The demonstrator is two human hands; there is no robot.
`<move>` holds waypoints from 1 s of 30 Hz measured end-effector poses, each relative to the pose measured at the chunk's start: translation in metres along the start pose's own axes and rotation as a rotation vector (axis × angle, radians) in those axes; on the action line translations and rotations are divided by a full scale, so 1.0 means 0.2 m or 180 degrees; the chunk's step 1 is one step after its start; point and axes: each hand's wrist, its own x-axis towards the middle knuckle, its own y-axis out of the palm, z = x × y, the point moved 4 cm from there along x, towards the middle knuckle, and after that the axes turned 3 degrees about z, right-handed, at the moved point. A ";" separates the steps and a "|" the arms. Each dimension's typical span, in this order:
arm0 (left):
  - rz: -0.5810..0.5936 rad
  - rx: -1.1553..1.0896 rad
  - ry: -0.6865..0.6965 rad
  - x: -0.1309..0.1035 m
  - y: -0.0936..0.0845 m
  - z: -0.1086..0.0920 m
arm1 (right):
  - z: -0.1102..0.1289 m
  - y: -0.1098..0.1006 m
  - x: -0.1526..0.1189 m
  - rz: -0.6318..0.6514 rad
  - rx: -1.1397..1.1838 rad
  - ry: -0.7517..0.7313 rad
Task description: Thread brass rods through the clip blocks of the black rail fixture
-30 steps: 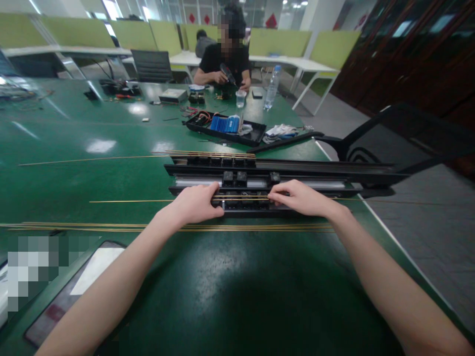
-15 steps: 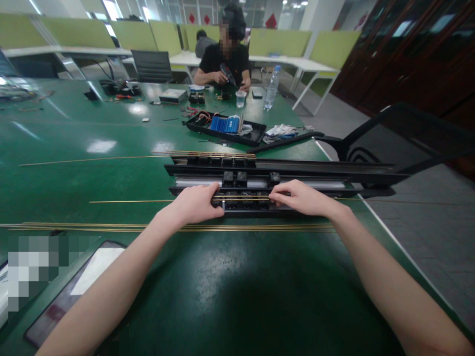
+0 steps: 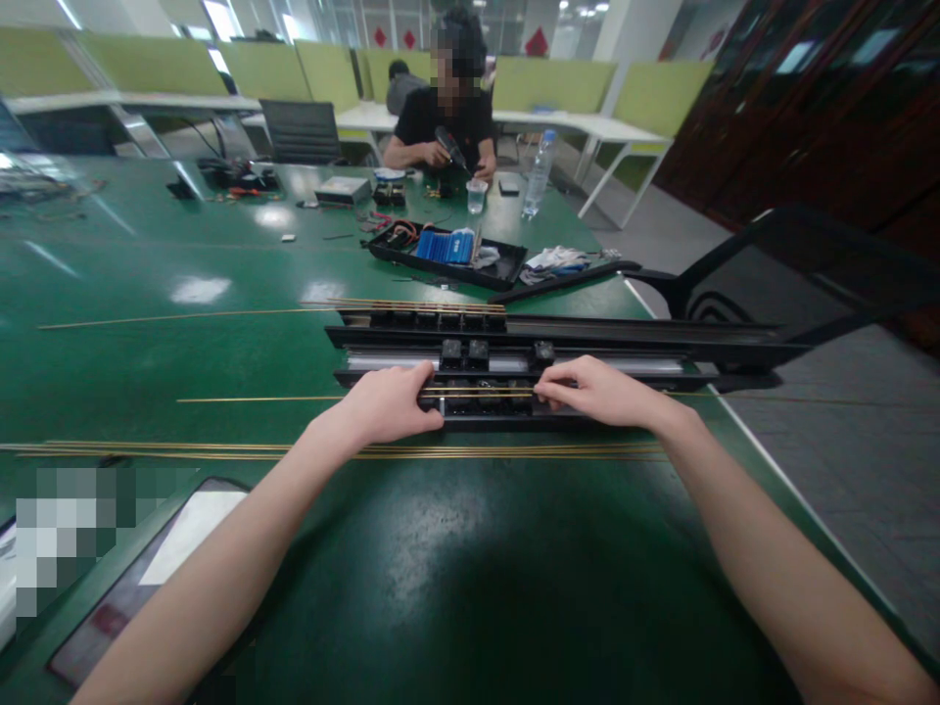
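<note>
My left hand (image 3: 386,401) is wrapped over the left end of the nearest black rail (image 3: 506,424), its thumb on the near side and its fingers on the far side. Black blocks (image 3: 489,401) sit in a row along that rail. Thin brass rods (image 3: 481,395) run lengthwise over the blocks, between my two hands. At the right end of the row, my right hand (image 3: 587,392) pinches the end of a brass rod between thumb and forefinger; the exact contact is partly hidden. Just beyond, a second rail holds a pale strip and a few separate black blocks (image 3: 478,354).
More brass rods (image 3: 220,450) lie on the green table (image 3: 441,587) nearer me. Behind the rails are a black tray (image 3: 506,264) with blue parts, gloves (image 3: 554,262) and a bottle (image 3: 540,176). A black chair (image 3: 793,274) stands right. Opposite, a person (image 3: 447,117) holds a power tool.
My right fingertips have shifted very slightly to the right along the rod. My left hand, the rails and the other rods look unmoved.
</note>
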 end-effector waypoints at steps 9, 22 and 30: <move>-0.0036 0.0039 0.0002 0.00 0.00 0.00 | -0.01 -0.02 -0.01 0.0066 -0.0031 0.0066; 0.0007 0.0017 -0.0040 0.00 -0.01 -0.01 | -0.02 -0.04 -0.03 0.0124 -0.0095 0.0074; -0.0037 -0.0001 0.0011 0.00 0.00 0.00 | -0.04 -0.05 -0.04 0.0197 -0.0055 0.0117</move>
